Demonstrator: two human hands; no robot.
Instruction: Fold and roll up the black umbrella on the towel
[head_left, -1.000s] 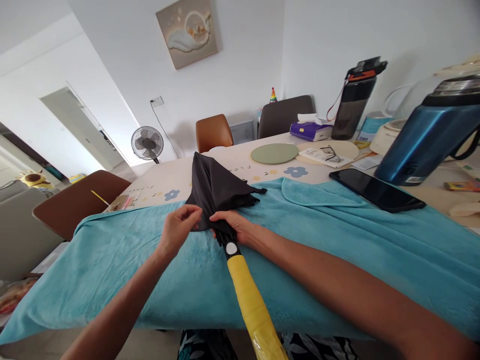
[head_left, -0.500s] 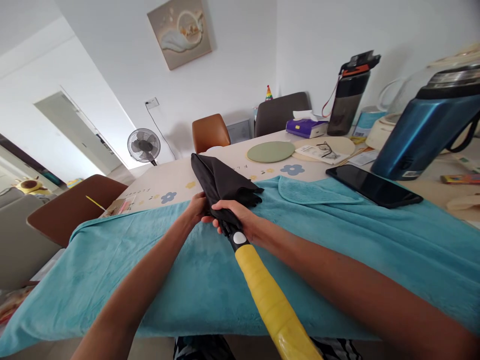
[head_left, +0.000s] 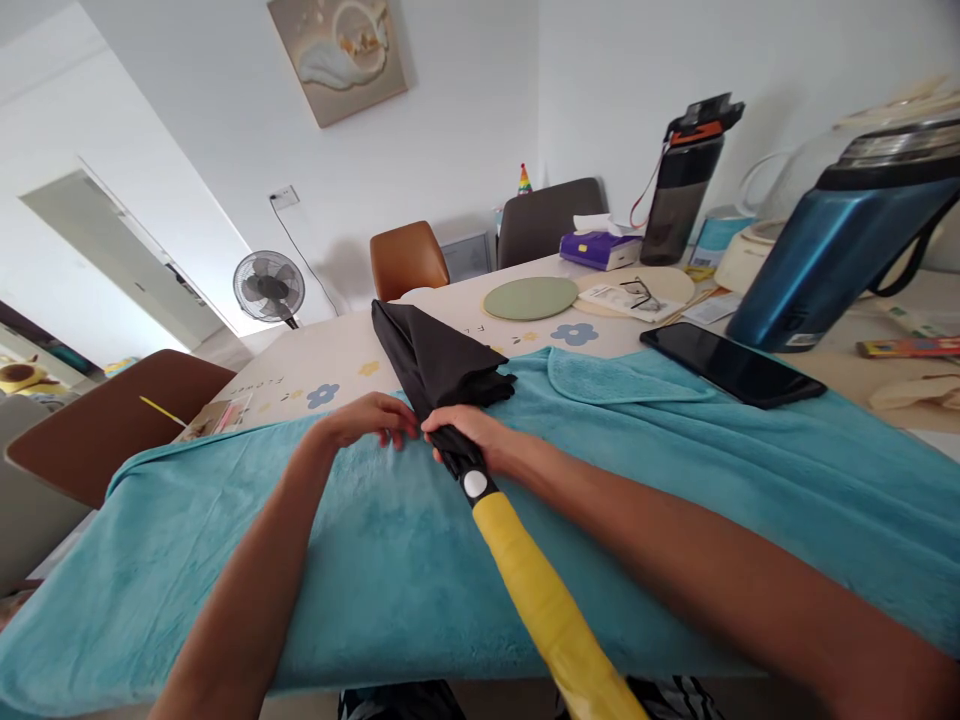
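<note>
Umbrella (head_left: pixel 442 355) in hand, a person is apparently working at gathering its black canopy around the shaft. The right hand (head_left: pixel 474 434) is gripping the bunched cloth just beyond the white button (head_left: pixel 475 484), fingers wrapping it firmly. The left hand (head_left: pixel 367 418) is hovering at the canopy's left edge, its fingers loosely bent; whether they are touching or pinching fabric, one cannot tell. Likely, the next move is calling for the left fingers to be drawing in slack cloth while the right grip is holding steady. The umbrella is stretching slantwise over a blue blanket (head_left: pixel 375 570) that is covering the near part of a pale, flower-printed surface (head_left: pixel 330 345). Its long axis is running away from the person and leftward: the narrow black end is pointing to the far side, the yellow handle (head_left: pixel 551 605) back past the near edge. One loose flap (head_left: pixel 491 385) is jutting out to the right.
</note>
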